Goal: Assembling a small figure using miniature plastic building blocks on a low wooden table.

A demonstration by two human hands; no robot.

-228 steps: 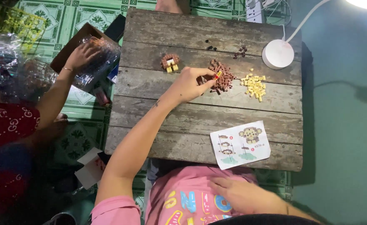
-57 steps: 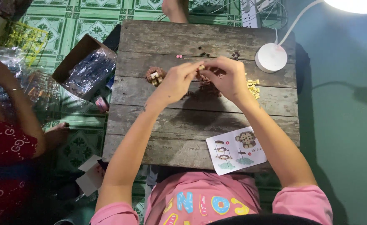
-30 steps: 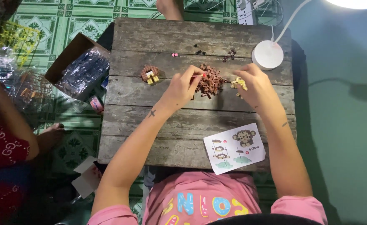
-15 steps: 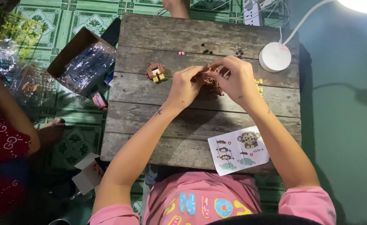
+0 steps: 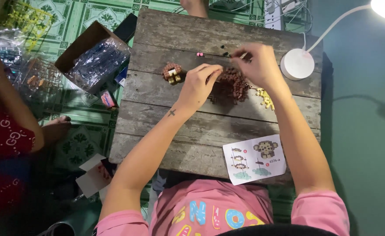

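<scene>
Both hands are raised over a wooden table (image 5: 166, 131). My left hand (image 5: 200, 84) has its fingers pinched together just left of a pile of small brown bricks (image 5: 234, 84); what it pinches is too small to see. My right hand (image 5: 258, 64) pinches a tiny pale piece above the far side of that pile. A small brown and yellow brick assembly (image 5: 172, 73) sits to the left of my left hand. Loose yellow bricks (image 5: 265, 98) lie under my right wrist. A few pink and dark bits (image 5: 200, 54) lie further back.
An instruction sheet with a monkey picture (image 5: 254, 158) lies at the table's near right. A white lamp base (image 5: 297, 64) stands at the far right. A cardboard box of plastic bags (image 5: 94, 57) sits on the floor left, beside another person's arm (image 5: 6, 100).
My right hand has moved away from my left hand, up and toward the far side of the brown pile. My left hand stays pinched beside the pile.
</scene>
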